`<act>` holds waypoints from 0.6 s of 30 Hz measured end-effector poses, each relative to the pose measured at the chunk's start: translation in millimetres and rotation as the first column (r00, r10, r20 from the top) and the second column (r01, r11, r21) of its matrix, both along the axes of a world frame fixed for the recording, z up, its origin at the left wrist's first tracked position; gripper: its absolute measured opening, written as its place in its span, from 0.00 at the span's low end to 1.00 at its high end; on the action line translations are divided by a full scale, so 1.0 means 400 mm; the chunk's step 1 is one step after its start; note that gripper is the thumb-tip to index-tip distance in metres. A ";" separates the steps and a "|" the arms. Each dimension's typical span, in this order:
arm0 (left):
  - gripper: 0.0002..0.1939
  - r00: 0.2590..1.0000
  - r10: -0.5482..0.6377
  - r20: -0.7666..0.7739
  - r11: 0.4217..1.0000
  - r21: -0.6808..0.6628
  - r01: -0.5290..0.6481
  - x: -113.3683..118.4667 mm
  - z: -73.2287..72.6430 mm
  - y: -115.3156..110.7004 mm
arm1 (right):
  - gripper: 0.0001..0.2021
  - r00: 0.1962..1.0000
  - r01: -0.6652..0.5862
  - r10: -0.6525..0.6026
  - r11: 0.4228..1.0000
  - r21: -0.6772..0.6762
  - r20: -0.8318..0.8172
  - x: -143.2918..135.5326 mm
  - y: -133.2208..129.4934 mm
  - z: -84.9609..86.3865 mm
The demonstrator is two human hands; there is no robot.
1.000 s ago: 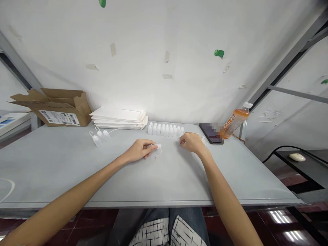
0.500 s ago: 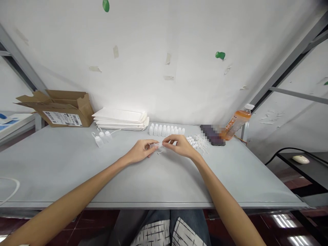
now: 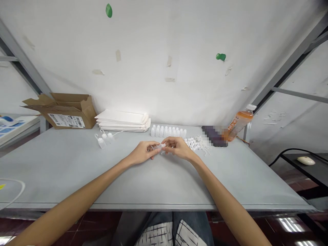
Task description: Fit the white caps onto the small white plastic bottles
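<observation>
My left hand (image 3: 141, 152) and my right hand (image 3: 179, 148) meet over the middle of the grey table (image 3: 159, 177). Both pinch one small white plastic bottle (image 3: 158, 147) between their fingertips, lying sideways. Behind them stands a row of several small white bottles (image 3: 167, 131). A heap of small white caps (image 3: 196, 142) lies just right of my right hand. Three capped bottles (image 3: 104, 138) with loops stand to the left.
A stack of white sheets (image 3: 123, 120) and an open cardboard box (image 3: 64, 110) sit along the back wall. At the back right are a dark phone (image 3: 214, 140) and a tilted orange drink bottle (image 3: 239, 122). A white cord (image 3: 15, 191) lies at the left edge.
My right hand has moved left from the heap of caps to the bottle in my left hand. Both hands now hold the bottle together.
</observation>
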State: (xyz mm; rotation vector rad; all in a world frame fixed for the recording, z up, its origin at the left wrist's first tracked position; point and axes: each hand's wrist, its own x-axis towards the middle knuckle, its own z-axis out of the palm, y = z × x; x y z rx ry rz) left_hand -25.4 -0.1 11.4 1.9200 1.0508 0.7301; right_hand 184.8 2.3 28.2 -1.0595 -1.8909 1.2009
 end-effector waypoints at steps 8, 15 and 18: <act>0.25 1.000 0.005 -0.010 1.000 -0.009 -0.005 0.000 -0.002 0.001 | 0.16 0.999 -0.029 0.030 0.999 -0.035 0.019 0.010 0.003 0.001; 0.21 0.999 -0.042 0.006 0.999 -0.009 0.042 0.000 0.001 0.000 | 0.16 0.995 0.056 -0.059 0.998 0.040 0.084 0.014 0.002 0.010; 0.21 0.999 -0.048 0.011 0.999 -0.013 0.048 0.000 -0.001 0.002 | 0.15 0.988 0.091 -0.100 0.992 0.087 0.115 0.014 0.003 0.007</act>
